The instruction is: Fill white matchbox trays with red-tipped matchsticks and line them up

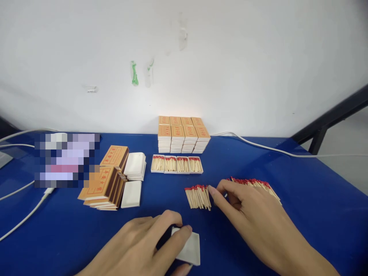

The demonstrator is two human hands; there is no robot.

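Note:
My left hand (149, 241) is curled round a small white empty matchbox tray (191, 249) at the front of the blue table (301, 214). My right hand (247, 209) lies over the table with its fingers bent, the fingertips touching a small bundle of red-tipped matches (198, 196). A larger spread of loose matches (258, 184) lies just behind that hand, partly hidden by it.
Several filled trays of matches (176, 164) stand in a row mid-table, with a stacked block of closed matchboxes (182, 134) behind them. At left lean orange box sleeves (105, 184) and white empty trays (133, 178). White cables (25, 218) cross the left and back edges.

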